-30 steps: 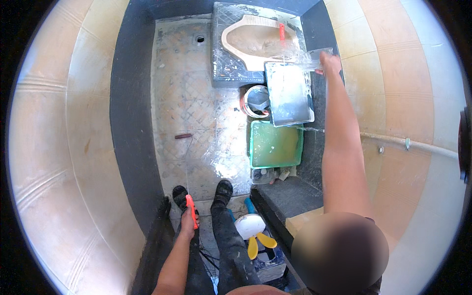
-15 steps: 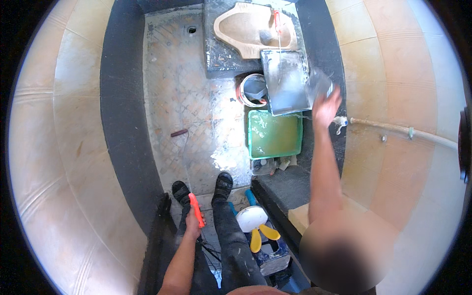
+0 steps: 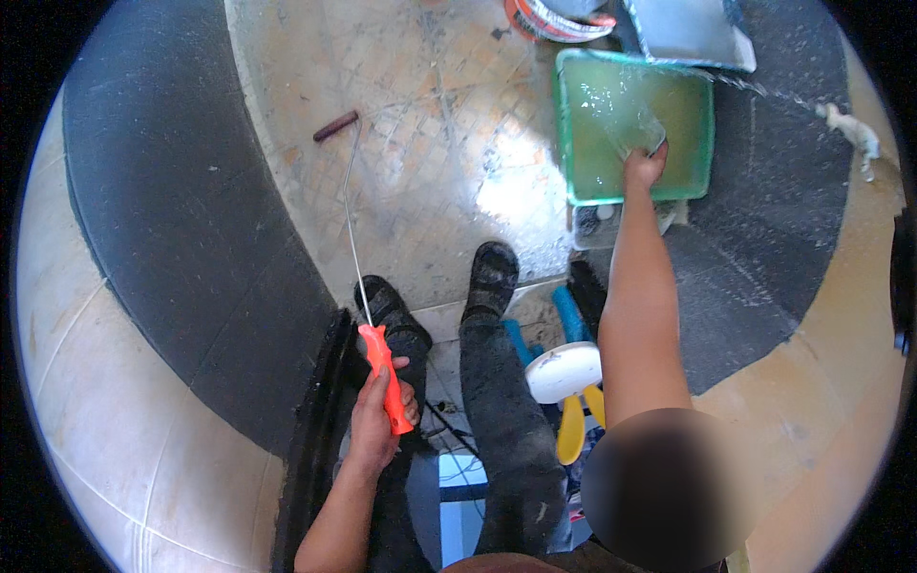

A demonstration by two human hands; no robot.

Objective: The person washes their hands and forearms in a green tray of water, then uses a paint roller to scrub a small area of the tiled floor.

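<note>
My left hand (image 3: 380, 406) is closed around the orange handle of a small paint roller (image 3: 387, 382). Its thin wire frame runs forward across the floor to a short dark-brown roller sleeve. My right arm reaches forward over a green plastic tub (image 3: 709, 143) of murky yellowish water. In the tub my right hand (image 3: 647, 169) grips a clear plastic vessel (image 3: 642, 134) at the water's surface. Its exact shape is blurred by splashing. A thin jet of water crosses from a white tap (image 3: 852, 136) at the right toward the tub.
A white and orange bucket (image 3: 549, 21) and a grey smeared tray (image 3: 690, 33) stand beyond the tub. A clear container (image 3: 594, 229) sits at its near edge. By my right leg are a white round piece (image 3: 564, 374) and a yellow piece (image 3: 571, 435). Dark walls flank the tiled floor (image 3: 420, 191).
My right hand has moved from beside the grey tray down into the green tub with the clear vessel. The view has shifted nearer; my left hand still holds the roller.
</note>
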